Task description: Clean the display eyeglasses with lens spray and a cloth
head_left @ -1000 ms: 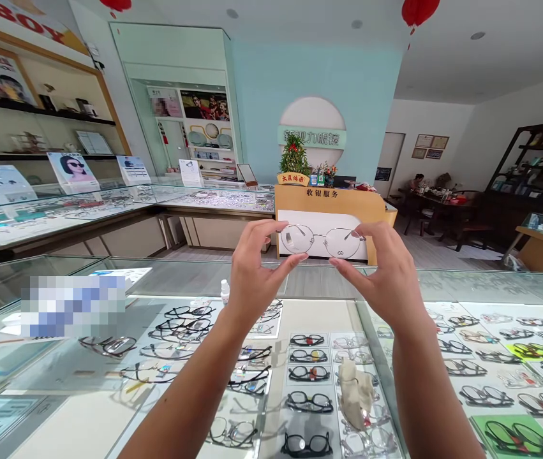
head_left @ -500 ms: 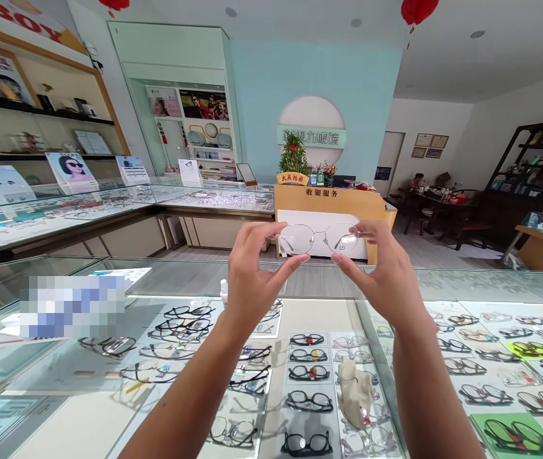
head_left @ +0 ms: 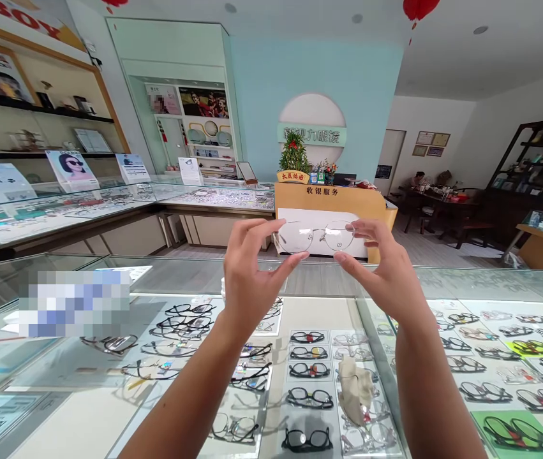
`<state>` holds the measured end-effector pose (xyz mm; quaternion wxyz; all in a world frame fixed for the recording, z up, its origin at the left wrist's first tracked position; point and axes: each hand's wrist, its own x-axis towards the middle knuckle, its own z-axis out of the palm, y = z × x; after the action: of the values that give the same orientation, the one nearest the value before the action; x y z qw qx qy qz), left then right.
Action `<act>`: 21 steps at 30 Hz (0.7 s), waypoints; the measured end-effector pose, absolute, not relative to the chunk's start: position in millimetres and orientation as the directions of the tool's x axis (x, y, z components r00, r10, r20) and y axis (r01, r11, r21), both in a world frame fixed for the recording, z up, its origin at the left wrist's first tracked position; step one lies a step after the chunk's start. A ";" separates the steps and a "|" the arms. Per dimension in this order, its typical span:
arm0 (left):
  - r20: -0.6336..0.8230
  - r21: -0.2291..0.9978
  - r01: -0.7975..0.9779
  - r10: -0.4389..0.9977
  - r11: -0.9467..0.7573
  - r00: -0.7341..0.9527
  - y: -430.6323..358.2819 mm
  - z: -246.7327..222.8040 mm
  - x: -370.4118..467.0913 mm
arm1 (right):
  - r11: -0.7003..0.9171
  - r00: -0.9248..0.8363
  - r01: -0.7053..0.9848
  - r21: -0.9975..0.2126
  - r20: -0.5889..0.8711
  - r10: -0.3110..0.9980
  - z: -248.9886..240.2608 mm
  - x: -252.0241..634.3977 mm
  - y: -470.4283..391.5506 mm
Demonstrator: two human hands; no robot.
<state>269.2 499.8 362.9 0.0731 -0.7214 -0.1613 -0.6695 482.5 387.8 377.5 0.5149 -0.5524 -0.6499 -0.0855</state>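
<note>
A pair of thin-rimmed eyeglasses (head_left: 318,233) with clear round lenses is held up level above the glass counter, between both hands. My left hand (head_left: 254,268) pinches its left end, fingers at the top of the rim and thumb underneath. At the other end, my right hand (head_left: 381,268) grips the frame in the same way. Light marks show on the lenses. Under my arms, rows of dark-framed glasses (head_left: 309,370) lie in the case, and a crumpled beige cloth (head_left: 356,390) rests over some clear frames.
The glass display counter (head_left: 319,306) spans the space before me. More frames (head_left: 486,392) lie to the right, some on a green card (head_left: 515,433). Beyond stands a wooden cashier desk (head_left: 381,207) with a plant (head_left: 293,152). A person (head_left: 418,180) sits at a far table.
Both hands and the eyeglasses have shifted very slightly left and up, and the lenses show a different glint. The grip stays the same.
</note>
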 end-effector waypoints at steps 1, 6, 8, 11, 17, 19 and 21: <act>0.988 0.120 0.308 0.142 -0.944 0.052 503.3 362.7 269.2 | 0.391 0.154 0.786 -0.479 0.764 0.626 378.3 483.2 387.8; 0.992 0.105 0.217 0.116 -0.971 0.041 519.8 357.7 270.1 | 0.414 0.269 0.710 -0.570 0.762 0.589 380.8 486.5 388.3; 0.994 0.092 0.204 0.101 -0.975 0.036 523.0 354.6 270.2 | 0.418 0.280 0.698 -0.581 0.759 0.587 381.8 486.0 386.8; 0.994 0.091 0.210 0.101 -0.973 0.037 524.5 351.0 269.5 | 0.430 0.271 0.692 -0.580 0.760 0.590 383.8 483.9 383.5; 0.990 0.128 0.220 0.138 -0.967 0.032 525.1 349.9 269.6 | 0.449 0.256 0.660 -0.603 0.742 0.619 387.1 482.4 379.2; 0.992 0.114 0.189 0.122 -0.975 0.034 525.2 351.0 271.1 | 0.469 0.251 0.627 -0.622 0.731 0.634 387.6 482.5 378.5; 0.993 0.099 0.170 0.107 -0.980 0.042 525.5 352.1 272.9 | 0.492 0.240 0.589 -0.641 0.720 0.651 387.6 482.6 378.1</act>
<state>272.9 525.5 352.1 0.0230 -0.7215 -0.0962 -0.6853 482.6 378.1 387.6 0.6055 -0.5033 -0.6160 0.0255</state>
